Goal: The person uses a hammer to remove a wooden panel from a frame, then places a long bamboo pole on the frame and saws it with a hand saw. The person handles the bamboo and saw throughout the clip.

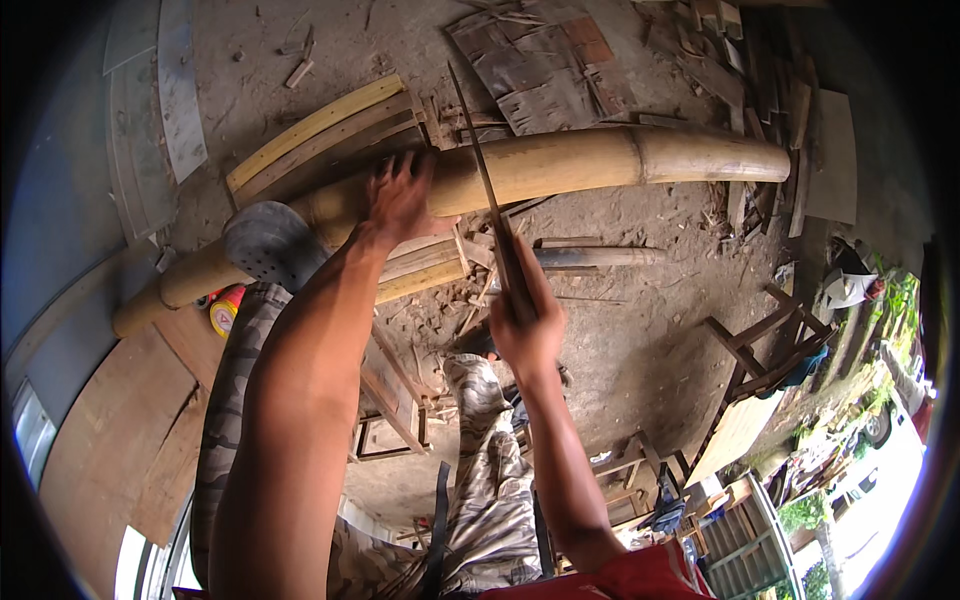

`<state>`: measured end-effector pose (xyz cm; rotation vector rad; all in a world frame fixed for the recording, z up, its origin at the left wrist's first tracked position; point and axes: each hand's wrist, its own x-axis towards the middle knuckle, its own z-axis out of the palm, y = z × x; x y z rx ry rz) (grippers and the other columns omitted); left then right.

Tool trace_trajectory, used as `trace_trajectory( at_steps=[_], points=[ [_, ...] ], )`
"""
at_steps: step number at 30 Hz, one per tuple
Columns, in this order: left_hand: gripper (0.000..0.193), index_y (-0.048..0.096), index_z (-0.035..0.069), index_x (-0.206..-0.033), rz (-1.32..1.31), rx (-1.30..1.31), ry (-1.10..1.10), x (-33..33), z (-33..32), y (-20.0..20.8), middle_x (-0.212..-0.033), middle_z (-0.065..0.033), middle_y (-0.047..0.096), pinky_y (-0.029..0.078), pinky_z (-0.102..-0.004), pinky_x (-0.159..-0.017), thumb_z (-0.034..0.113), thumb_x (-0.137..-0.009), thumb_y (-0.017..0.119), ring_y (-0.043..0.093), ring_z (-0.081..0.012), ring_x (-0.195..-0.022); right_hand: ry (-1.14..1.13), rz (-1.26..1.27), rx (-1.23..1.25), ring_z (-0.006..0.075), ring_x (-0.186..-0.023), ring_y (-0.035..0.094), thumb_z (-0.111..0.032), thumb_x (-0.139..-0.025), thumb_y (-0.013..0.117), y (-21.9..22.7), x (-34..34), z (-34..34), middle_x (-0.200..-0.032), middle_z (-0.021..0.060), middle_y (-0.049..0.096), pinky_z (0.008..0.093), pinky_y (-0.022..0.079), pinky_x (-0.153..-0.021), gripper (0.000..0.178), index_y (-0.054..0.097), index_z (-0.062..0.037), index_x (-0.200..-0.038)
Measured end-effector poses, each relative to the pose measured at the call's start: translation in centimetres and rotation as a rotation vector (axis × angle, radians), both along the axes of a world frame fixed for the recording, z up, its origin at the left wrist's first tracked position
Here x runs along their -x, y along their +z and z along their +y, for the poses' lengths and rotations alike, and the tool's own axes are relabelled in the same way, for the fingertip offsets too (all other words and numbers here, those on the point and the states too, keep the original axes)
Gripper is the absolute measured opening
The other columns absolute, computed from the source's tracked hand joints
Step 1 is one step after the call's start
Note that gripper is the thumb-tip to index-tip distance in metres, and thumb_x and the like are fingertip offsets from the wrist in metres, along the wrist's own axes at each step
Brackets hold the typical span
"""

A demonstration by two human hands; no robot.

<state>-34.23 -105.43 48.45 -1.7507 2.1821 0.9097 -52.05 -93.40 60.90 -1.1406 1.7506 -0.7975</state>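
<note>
A thick tan bamboo pole (560, 165) lies slantwise across a low wooden stand (320, 135). My left hand (402, 200) rests on top of it, fingers spread toward the far side and thumb stretched to the right. In my right hand (530, 330) is a handsaw (486, 175), my fingers wrapped round its handle. The saw's blade, seen nearly edge-on, points away from me and crosses over the pole just right of my left hand. Whether its teeth touch the bamboo I cannot tell. A dark clog (272, 245) on my left foot presses on the pole left of that hand.
Flat weathered boards (545, 60) lie on the dirt floor beyond the pole. Scrap wood (700, 70) is heaped at the far right. A charred-looking length of wood (600, 257) lies nearer me. Wooden frames (765, 345) stand to the right, a plywood sheet (115, 430) to the left.
</note>
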Motion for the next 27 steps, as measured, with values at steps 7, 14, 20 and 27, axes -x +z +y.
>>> trace_trajectory(
  at_steps=[7, 14, 20, 27],
  points=[
    [0.112, 0.033, 0.015, -0.149, -0.041, 0.083, 0.011, -0.4, 1.1, -0.6, -0.150, -0.0260, 0.036, 0.033, -0.0704, -0.104, 0.060, -0.060, 0.083, 0.038, -0.0493, -0.136, 0.158, 0.130, 0.169, 0.0185, -0.078, 0.075, 0.010, -0.074, 0.056, 2.0, 0.5, 4.1, -0.139, 0.0133, 0.058, 0.0231, 0.059, -0.059, 0.072, 0.047, -0.0052, -0.145],
    [0.109, 0.033, 0.014, -0.148, 0.009, 0.179, -0.016, -1.2, 1.7, -3.4, -0.151, -0.0268, 0.036, 0.032, -0.0704, -0.104, 0.060, -0.062, 0.083, 0.037, -0.0516, -0.136, 0.044, 0.052, 0.038, 0.0239, -0.114, 0.065, 0.005, -0.081, 0.056, 0.5, -0.3, 1.8, -0.131, 0.0187, 0.063, 0.0313, 0.051, -0.097, 0.059, 0.051, 0.0005, -0.140],
    [0.108, 0.033, 0.015, -0.148, -0.027, 0.037, 0.000, -0.6, 0.7, -0.8, -0.151, -0.0264, 0.036, 0.032, -0.0701, -0.105, 0.058, -0.063, 0.083, 0.037, -0.0521, -0.135, 0.027, 0.066, 0.103, 0.0217, -0.105, 0.070, 0.008, -0.079, 0.057, -0.2, -0.3, 3.4, -0.129, 0.0158, 0.065, 0.0292, 0.056, -0.085, 0.062, 0.050, 0.0018, -0.140],
    [0.110, 0.031, 0.017, -0.151, -0.037, 0.064, -0.004, 0.4, 0.5, 0.0, -0.149, -0.0261, 0.039, 0.033, -0.0680, -0.104, 0.056, -0.062, 0.083, 0.042, -0.0516, -0.131, 0.130, 0.102, 0.095, 0.0272, -0.108, 0.069, 0.007, -0.077, 0.053, 4.5, 1.9, 7.5, -0.131, 0.0217, 0.062, 0.0317, 0.058, -0.084, 0.066, 0.048, 0.0014, -0.142]
  ],
)
